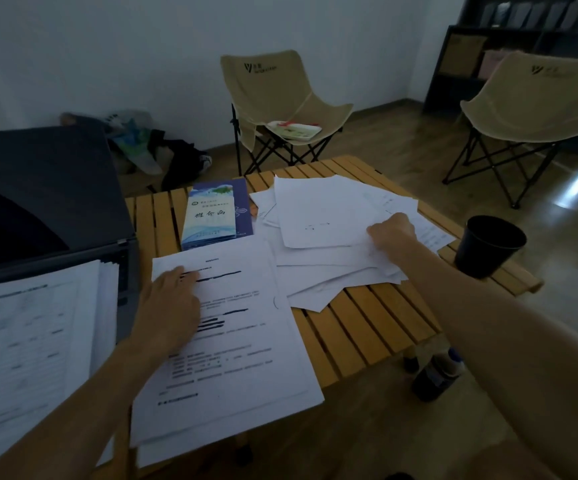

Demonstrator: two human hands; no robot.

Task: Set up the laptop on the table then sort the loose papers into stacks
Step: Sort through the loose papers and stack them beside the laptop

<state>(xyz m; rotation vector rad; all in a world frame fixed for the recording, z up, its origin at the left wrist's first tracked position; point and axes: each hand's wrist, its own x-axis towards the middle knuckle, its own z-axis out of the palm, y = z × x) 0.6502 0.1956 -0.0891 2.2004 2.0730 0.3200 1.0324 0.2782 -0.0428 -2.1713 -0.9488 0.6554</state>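
loose paper pile lies far right on desk; right hand on it, pinching top sheet. left hand flat on printed stack, near-centre. laptop open far left.

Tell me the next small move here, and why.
Probably lift the sheet that the right hand pinches off the loose pile and carry it to the stack under the left hand. The pile is unsorted, and the left hand lies flat on that stack, steadying it.
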